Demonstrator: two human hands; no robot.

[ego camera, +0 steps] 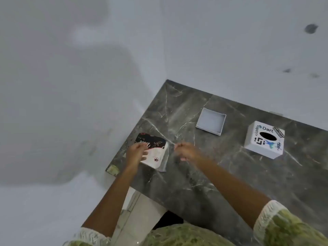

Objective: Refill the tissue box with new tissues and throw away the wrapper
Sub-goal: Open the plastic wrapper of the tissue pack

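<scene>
A person in a green patterned top with white lace cuffs (271, 213) leans over a dark grey marbled worktop (221, 183) set against a pale wall (230, 41). Near the worktop's left edge, close to its front-left corner, lies a pack of new tissues (154, 152) in a black, red and white printed wrapper. The left hand (136, 153) rests on the pack's near-left side, fingers curled over its top in a loose hold, pinning it to the surface. The right hand (187, 151) hovers just beside the pack's right end, its fingertips (179, 145) pinched together; a faint clear strip of film (166, 157) seems to stretch between them and the pack, though blur keeps it from being certain whether the grip actually holds the film.

Toward the worktop's back edge, well apart from the hands, a shallow white square tray (211, 121), the box's base, sits open side up. Further right, near the back-right part of the worktop, the white tissue box cover (264, 139) stands with its oval slot facing up and stickers reading "Dart" and "code" across its top. The two box parts sit apart, not touching each other.
</scene>
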